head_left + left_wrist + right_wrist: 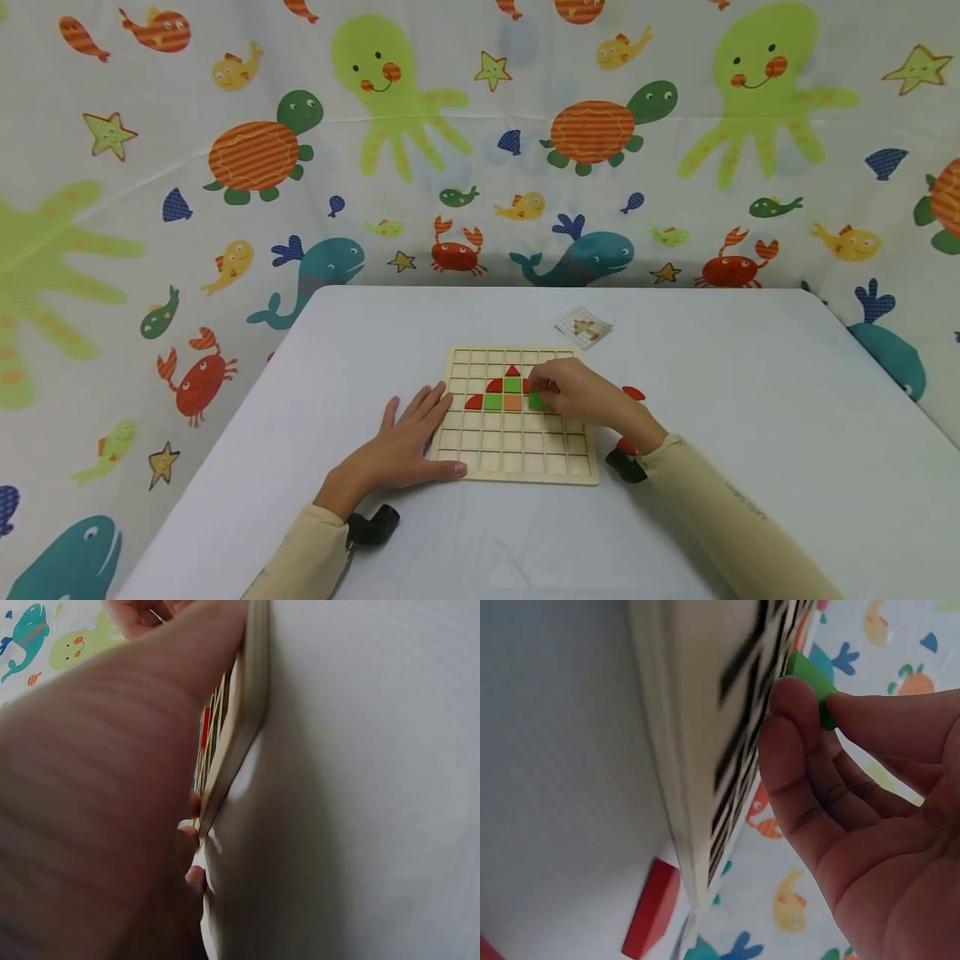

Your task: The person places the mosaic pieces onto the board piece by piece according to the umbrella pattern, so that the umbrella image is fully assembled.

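A wooden grid board (pixel 517 467) lies on the white table. Across its upper half, flat pieces fill some cells: a red triangle (pixel 512 371), red rounded pieces (pixel 474 402), green squares (pixel 492 402) and an orange square (pixel 512 402). My left hand (pixel 405 446) rests along the board's left edge, fingers extended and thumb near the front corner. My right hand (pixel 576 392) pinches a green block (pixel 811 681) between thumb and fingertips, over the cells right of the orange square. That hand partly covers a red piece and the board's upper right.
A small printed card (pixel 584 327) showing a coloured grid pattern lies behind the board. Right of the board are red pieces, one (pixel 633 392) beyond the right forearm and another (pixel 627 447) partly hidden at the wrist. A patterned sea-animal cloth (pixel 480 125) hangs behind the table.
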Available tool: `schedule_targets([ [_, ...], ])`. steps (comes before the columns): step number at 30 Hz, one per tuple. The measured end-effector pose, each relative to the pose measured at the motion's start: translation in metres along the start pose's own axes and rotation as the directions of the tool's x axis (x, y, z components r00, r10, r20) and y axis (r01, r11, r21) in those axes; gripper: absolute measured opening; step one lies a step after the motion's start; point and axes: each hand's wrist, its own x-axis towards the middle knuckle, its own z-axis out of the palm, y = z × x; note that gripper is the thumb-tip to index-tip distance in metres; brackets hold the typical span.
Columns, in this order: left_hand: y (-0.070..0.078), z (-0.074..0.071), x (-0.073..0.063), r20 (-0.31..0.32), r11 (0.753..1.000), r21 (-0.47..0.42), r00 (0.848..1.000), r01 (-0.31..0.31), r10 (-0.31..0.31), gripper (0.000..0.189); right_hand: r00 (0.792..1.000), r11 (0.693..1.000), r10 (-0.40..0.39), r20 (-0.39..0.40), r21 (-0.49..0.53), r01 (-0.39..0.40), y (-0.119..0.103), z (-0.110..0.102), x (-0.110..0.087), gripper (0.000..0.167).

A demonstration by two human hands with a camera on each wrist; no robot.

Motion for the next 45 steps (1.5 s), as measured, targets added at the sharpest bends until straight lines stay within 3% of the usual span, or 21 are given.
schedule_targets([
  [6, -0.002, -0.003, -0.001, -0.006, 1.000, 0.009, 1.000, 0.008, -0.008, 0.116, 0.998, 0.997, -0.053, -0.025, -0.062, 0.051, 0.000, 0.008, 0.005, 0.017],
  [23, -0.004, -0.004, 0.001, -0.012, 1.000, 0.008, 1.000, -0.012, 0.012, 0.116, 1.000, 0.996, -0.010, -0.024, -0.083, 0.008, -0.006, 0.005, 0.005, 0.017],
  [33, -0.004, -0.004, 0.004, -0.007, 1.000, 0.013, 1.000, -0.002, 0.002, 0.117, 0.999, 0.996, -0.035, -0.021, -0.083, 0.033, -0.008, 0.003, 0.002, 0.016],
  [41, -0.004, -0.004, 0.003, -0.002, 1.000, 0.002, 1.000, 0.000, 0.000, 0.117, 1.000, 0.999, 0.005, -0.010, -0.045, -0.005, -0.011, -0.009, -0.003, 0.018],
  [45, -0.003, -0.003, 0.003, 0.008, 1.000, -0.009, 1.000, 0.005, -0.005, 0.116, 0.998, 0.998, 0.056, -0.030, -0.002, -0.056, -0.013, -0.020, -0.010, 0.028],
])
